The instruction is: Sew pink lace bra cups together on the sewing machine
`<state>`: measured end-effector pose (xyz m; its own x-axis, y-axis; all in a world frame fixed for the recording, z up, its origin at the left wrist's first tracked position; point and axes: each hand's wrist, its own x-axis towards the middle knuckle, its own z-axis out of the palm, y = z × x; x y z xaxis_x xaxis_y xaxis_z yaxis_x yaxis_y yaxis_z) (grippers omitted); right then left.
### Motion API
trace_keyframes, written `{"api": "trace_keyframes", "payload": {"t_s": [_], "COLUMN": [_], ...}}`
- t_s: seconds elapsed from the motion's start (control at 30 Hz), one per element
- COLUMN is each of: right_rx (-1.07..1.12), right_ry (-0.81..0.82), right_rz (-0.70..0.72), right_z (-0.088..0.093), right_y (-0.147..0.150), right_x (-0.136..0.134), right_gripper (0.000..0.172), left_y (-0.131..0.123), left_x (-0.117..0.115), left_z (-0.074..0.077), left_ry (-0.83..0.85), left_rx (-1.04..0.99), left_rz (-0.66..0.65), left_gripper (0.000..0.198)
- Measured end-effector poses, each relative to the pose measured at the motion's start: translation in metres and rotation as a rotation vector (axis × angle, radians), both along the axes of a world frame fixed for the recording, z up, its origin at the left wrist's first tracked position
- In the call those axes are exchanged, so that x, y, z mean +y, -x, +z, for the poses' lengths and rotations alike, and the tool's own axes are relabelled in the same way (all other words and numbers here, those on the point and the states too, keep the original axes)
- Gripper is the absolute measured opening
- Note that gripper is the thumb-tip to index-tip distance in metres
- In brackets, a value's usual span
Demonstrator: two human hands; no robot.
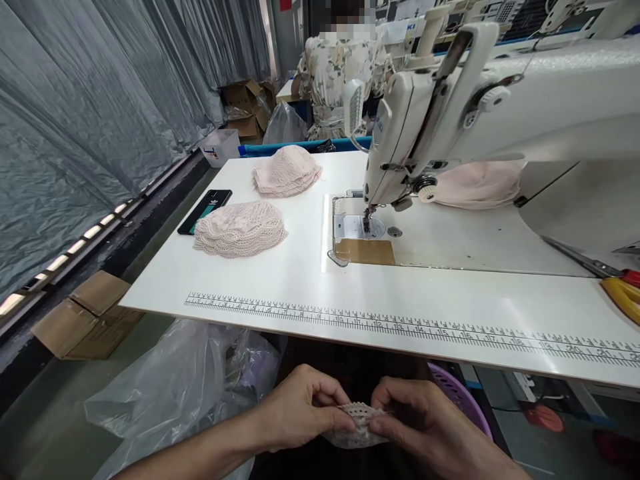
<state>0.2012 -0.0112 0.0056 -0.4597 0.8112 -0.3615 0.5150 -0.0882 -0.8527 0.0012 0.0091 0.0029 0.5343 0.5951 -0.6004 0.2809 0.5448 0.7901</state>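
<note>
1. Spanning most of the view, the table (295,277) carries two lots of pale lace on its left part, both lying apart from the machine.
2. The machine (560,113) stands on the right, its needle (367,223) well apart from both hands; I judge the held work to be at a handling stage, not under stitching.
3. Behind the needle lies pink cloth (480,184), partly hidden by the machine (whether it is sewn already, I cannot tell).
4. The near pile (239,229) and, beyond it, the far pile (287,171) each show several layers; which of them is done and which is left, if either, cannot be read from here.
5. The left hand (303,410) is closed, thumb and fingers pinching one end of the piece.
6. The right hand (420,417) pinches the other end in much the same way.
7. The piece (361,425), small and lacy, sits between both hands, in front of and lower than the table. Being in hand and away from both lots, it seems unfinished; any seams on it are too small to make out.
</note>
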Motion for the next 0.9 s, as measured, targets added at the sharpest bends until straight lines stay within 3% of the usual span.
{"api": "trace_keyframes", "payload": {"t_s": [0.2,0.43,0.9], "right_rx": [-0.065,-0.040,0.183], "right_ry": [-0.058,-0.024,0.161], "right_rz": [-0.008,-0.003,-0.039], "right_z": [0.000,-0.004,-0.006], "right_y": [0.005,-0.002,-0.005], "right_x": [0.000,-0.003,0.002], "right_gripper": [0.016,0.022,0.026], "left_y": [-0.004,-0.012,-0.012], "left_x": [0.000,0.001,0.000], "left_z": [0.002,0.003,-0.001], "left_ry": [0.077,0.003,0.050], "left_rx": [-0.077,0.004,0.056], "left_rz": [0.001,-0.003,0.028], "left_gripper": [0.034,0.025,0.026]}}
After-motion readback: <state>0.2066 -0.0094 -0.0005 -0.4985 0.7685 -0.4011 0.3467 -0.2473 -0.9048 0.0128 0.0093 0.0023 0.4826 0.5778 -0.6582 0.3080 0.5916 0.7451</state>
